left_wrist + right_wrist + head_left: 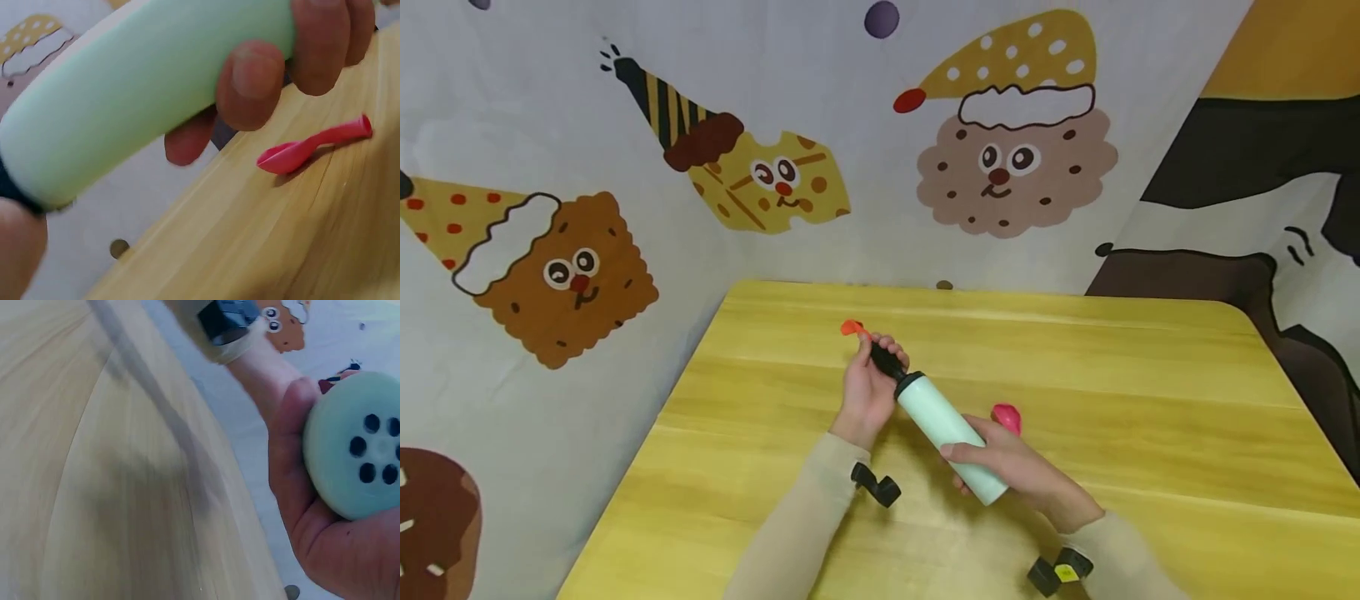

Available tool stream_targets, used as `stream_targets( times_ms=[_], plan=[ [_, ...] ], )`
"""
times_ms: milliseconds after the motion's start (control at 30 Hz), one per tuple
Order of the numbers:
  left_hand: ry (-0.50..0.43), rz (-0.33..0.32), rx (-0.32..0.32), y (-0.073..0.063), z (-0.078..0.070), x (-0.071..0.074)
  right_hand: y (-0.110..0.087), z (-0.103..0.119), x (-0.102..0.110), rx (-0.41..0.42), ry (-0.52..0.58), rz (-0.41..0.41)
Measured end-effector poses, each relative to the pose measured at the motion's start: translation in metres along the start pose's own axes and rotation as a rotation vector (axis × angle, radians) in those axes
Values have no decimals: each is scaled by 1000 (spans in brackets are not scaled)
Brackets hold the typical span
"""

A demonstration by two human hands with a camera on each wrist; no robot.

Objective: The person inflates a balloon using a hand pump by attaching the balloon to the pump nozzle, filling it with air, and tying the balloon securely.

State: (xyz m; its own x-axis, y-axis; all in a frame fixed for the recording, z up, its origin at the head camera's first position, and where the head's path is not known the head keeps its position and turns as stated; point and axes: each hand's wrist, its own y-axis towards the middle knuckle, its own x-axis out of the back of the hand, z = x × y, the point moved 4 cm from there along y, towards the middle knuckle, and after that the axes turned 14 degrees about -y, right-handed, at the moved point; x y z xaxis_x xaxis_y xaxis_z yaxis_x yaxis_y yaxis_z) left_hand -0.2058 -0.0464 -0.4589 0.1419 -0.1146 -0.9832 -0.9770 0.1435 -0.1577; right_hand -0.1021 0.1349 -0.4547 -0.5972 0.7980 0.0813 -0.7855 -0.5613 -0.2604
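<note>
A mint-green balloon pump [938, 417] with a black nozzle end [886, 360] is held slantwise over the table. My left hand [863, 390] grips the black end, its thumb up by the tip. An orange-red balloon [852, 327] sticks out there past the thumb, its neck partly hidden by the fingers. Lower down, my right hand [1018, 465] wraps round the green barrel, thumb across the top. The barrel's round end [350, 450], with several dark holes, faces the right wrist view. Behind the right hand a limp pink balloon [294, 156] lies on the table.
The yellow wood-grain table [760, 400] has its far edge against a white cloth [865, 100] printed with cartoon biscuits and cheese. A black strap device [876, 485] sits on the left wrist, another [1060, 572] on the right.
</note>
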Motion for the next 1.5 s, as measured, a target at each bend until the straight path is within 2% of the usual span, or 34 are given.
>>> stream_targets(
  times_ms=[133, 200, 233, 300, 433, 500, 600, 733, 900, 1100, 1267, 1400, 1500],
  plan=[
    [260, -124, -169, -5, -4, 4, 0, -5, -11, -4, -59, 24],
    [350, -161, -209, -6, -5, 6, 1, -7, -14, -7, -76, 23],
    [360, -170, -204, -6, -5, 7, 1, -8, -15, -11, -76, 17],
    [312, -157, -155, -5, -4, 8, 2, -9, -15, -22, -71, -4],
    [75, -86, 18, -2, 0, 10, 0, -9, -11, -33, -45, -33],
    [-14, -62, 73, -1, 1, 10, -1, -9, -10, -29, -34, -29],
    [-66, -46, 109, -1, 0, 10, -2, -7, -10, -20, -23, -12],
    [-52, -22, 106, 0, 0, 11, -2, -6, -11, -17, -15, -1],
    [-1, 3, 46, 1, -1, 11, -1, -5, -12, -14, -15, 6],
    [105, -69, -104, -1, -1, 8, -1, -4, -12, -17, -26, 13],
    [239, -89, -186, -4, -2, 7, 1, -5, -12, -16, -45, 9],
    [362, -162, -244, -6, -3, 11, 2, -7, -13, -14, -79, 2],
    [384, -223, -267, -8, -3, 13, 3, -8, -13, -11, -114, -2]
  ],
)
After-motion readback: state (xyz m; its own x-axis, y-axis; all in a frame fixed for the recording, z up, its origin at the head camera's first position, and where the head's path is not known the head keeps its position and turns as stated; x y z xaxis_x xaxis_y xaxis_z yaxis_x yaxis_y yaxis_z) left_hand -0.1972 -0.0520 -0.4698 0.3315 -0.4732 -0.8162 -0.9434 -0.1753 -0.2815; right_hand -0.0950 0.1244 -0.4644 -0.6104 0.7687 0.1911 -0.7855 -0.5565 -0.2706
